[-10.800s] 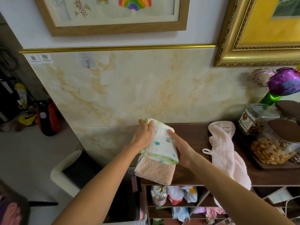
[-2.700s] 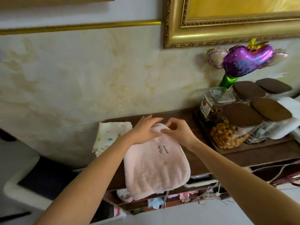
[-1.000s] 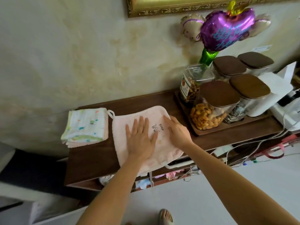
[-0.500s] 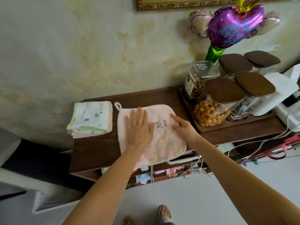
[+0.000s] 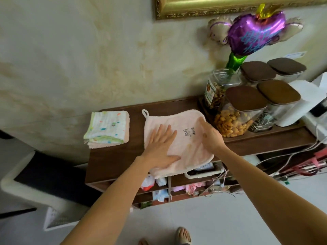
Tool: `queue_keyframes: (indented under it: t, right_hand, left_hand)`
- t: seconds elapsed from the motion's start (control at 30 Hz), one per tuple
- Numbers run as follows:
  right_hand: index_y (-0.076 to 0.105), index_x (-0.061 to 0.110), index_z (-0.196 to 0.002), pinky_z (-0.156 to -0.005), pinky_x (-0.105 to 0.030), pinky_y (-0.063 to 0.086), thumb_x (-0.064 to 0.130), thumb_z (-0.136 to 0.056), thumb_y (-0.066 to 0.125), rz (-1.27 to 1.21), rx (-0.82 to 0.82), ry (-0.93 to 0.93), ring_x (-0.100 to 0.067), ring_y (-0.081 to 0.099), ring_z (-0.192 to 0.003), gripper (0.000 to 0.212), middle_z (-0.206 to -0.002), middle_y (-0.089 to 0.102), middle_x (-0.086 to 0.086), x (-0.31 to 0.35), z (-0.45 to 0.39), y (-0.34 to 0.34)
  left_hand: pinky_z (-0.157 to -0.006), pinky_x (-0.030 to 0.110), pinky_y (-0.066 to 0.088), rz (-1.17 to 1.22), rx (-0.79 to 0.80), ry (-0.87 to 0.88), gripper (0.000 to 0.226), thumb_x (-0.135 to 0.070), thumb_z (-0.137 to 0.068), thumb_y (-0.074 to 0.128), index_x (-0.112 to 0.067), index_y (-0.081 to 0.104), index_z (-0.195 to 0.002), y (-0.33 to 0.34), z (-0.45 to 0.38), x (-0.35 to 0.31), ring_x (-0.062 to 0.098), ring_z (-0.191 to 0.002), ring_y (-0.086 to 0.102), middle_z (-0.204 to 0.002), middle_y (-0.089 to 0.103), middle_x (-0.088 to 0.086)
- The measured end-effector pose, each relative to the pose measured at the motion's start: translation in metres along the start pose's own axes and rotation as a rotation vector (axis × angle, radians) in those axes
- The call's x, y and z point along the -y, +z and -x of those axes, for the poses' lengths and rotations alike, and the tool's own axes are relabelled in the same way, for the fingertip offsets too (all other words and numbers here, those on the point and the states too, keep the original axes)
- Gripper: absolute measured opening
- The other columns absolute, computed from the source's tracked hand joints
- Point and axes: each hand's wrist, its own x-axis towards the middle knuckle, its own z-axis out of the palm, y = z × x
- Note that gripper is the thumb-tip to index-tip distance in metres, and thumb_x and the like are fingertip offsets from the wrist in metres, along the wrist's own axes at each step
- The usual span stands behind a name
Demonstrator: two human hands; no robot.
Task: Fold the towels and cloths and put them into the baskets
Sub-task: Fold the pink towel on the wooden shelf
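A pink towel (image 5: pixel 187 149) with a small embroidered mark and a hanging loop lies spread flat on the dark wooden shelf top (image 5: pixel 113 156), its near edge hanging over the front. My left hand (image 5: pixel 160 147) presses flat on its left half, fingers straight. My right hand (image 5: pixel 209 136) rests on its right side, fingers reaching toward the far right corner. A folded stack of a white patterned cloth over a pink towel (image 5: pixel 108 129) sits to the left on the same shelf.
Clear jars with brown lids (image 5: pixel 246 110) stand on a wooden tray at the right, a purple foil balloon (image 5: pixel 254 32) above them. White appliances and cables crowd the far right. Cubbies under the shelf hold small cloths. A white basket with a dark lining (image 5: pixel 26 181) stands at lower left.
The pink towel went from being held to lying spread on the shelf. In the last half second my right hand has slid toward the towel's far right corner; my left hand stays pressed flat.
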Motion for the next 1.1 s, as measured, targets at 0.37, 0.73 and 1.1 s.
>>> queue_keyframes:
  t: [0.37,0.73,1.1]
  right_hand:
    - [0.002,0.022,-0.153,-0.103,-0.032,0.035,0.007,-0.088,0.054,-0.062,0.125,-0.045,-0.029,0.042,-0.131,0.085,-0.152,0.033,-0.011,0.036,-0.011,-0.034]
    - [0.015,0.026,-0.151,-0.085,-0.039,0.049,-0.003,-0.083,0.052,0.277,0.177,-0.196,-0.034,0.057,-0.114,0.083,-0.158,0.016,-0.004,0.129,0.034,0.010]
    - [0.027,0.015,-0.145,-0.101,-0.034,0.043,0.007,-0.086,0.064,0.249,0.002,-0.343,-0.022,0.047,-0.115,0.070,-0.141,0.040,-0.003,0.132,0.077,0.093]
  left_hand:
    - [-0.112,0.058,-0.018,-0.065,0.325,-0.140,0.155,-0.072,-0.049,0.078,-0.019,-0.030,-0.146,-0.031,-0.066,-0.015,0.032,-0.140,-0.032,-0.153,-0.036,0.001]
    - [-0.084,0.037,0.056,1.282,-0.429,-0.563,0.027,-0.022,-0.098,0.051,-0.007,0.058,-0.119,-0.034,-0.029,0.059,0.019,-0.091,0.066,-0.107,0.068,0.010]
    - [-0.061,0.029,0.042,0.759,-0.423,-0.555,0.021,-0.021,-0.087,0.062,-0.009,0.066,-0.071,-0.040,-0.022,0.058,0.022,-0.070,0.060,-0.069,0.065,0.007]
